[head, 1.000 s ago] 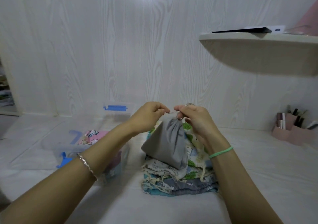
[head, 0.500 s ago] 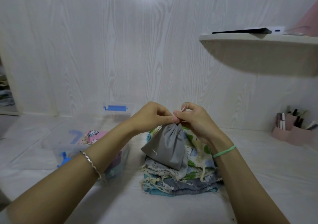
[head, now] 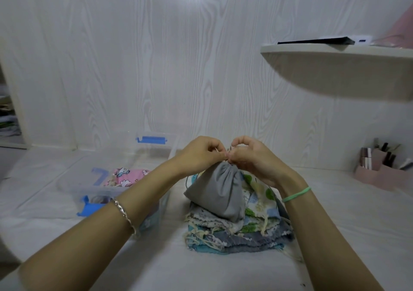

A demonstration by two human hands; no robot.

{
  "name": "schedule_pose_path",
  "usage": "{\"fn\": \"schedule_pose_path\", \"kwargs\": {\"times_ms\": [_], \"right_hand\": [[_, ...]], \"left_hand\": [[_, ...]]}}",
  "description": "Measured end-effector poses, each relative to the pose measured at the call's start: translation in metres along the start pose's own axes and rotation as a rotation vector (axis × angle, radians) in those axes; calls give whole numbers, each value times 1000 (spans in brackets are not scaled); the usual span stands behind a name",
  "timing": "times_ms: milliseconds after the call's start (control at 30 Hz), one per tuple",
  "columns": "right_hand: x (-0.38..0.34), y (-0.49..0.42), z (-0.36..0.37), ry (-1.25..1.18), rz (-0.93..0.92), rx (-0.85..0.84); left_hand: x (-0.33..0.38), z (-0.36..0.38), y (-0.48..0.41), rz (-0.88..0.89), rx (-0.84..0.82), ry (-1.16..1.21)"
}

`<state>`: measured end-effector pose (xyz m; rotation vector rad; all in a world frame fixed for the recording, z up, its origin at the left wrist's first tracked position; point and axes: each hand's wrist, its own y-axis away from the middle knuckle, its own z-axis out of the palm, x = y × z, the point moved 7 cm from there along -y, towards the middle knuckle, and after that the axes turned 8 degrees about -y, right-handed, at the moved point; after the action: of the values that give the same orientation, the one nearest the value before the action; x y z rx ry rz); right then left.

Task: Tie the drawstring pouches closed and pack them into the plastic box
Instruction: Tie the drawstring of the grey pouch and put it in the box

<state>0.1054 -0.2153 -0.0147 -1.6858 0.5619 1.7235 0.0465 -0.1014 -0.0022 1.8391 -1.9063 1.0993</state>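
Atop the pile [head: 237, 238] sits the grey pouch [head: 216, 192], left hand [head: 201, 154] and right hand [head: 254, 159] together, pinching its gathered neck. Pull the cords evenly and snug that knot down. The plastic box [head: 73, 188] stands left of the pile, pink pouch [head: 125, 176] inside.

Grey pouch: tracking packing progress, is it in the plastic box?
No, the left hand and right hand hold the grey pouch over the pouch pile, beside the plastic box.

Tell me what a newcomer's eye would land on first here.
Centre frame, the left hand and right hand meet, pinching the gathered top of a grey pouch. Under it lies a pile of patterned pouches. To the left stands a clear plastic box with blue latches, a pink pouch inside.
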Motion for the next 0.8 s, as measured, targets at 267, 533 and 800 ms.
{"fn": "schedule_pose_path", "kwargs": {"times_ms": [267, 533, 800], "right_hand": [[-11, 6, -4, 396, -317, 203], [-24, 17, 11, 799, -559, 241], [-19, 12, 7, 774, -440, 168]], "left_hand": [[-12, -1, -1, -27, 74, 60], [-3, -5, -1, -50, -5, 0], [5, -9, 4, -9, -11, -187]]}}
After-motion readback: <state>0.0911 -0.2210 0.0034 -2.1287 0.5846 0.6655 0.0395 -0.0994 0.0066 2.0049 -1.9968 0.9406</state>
